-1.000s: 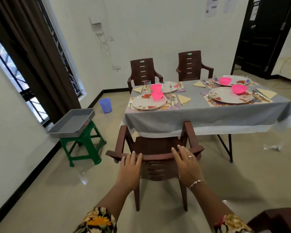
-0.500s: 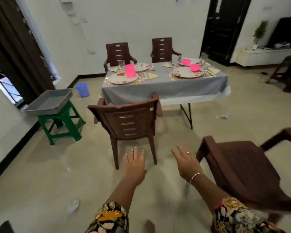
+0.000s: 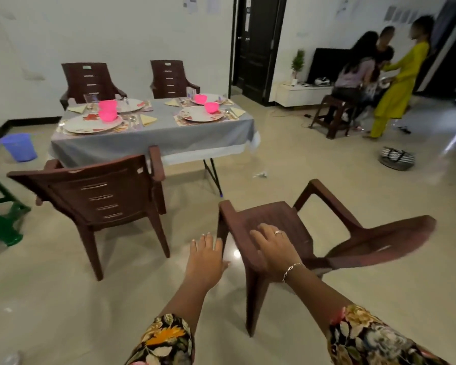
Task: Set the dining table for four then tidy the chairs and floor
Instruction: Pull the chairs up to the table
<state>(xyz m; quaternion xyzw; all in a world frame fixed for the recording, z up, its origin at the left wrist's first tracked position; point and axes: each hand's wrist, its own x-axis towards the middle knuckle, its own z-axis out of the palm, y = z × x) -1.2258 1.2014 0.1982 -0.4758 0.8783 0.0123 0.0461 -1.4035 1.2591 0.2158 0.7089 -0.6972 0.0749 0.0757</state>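
Above the floor, left grip spreads empty; right grip now touches chair.

Plain white walls meet a glossy beige tiled floor along a black skirting strip. A dark panelled door stands beside a low white cabinet bearing a small potted plant and a black screen.

wall papers, chair stickers, all too blurred to read
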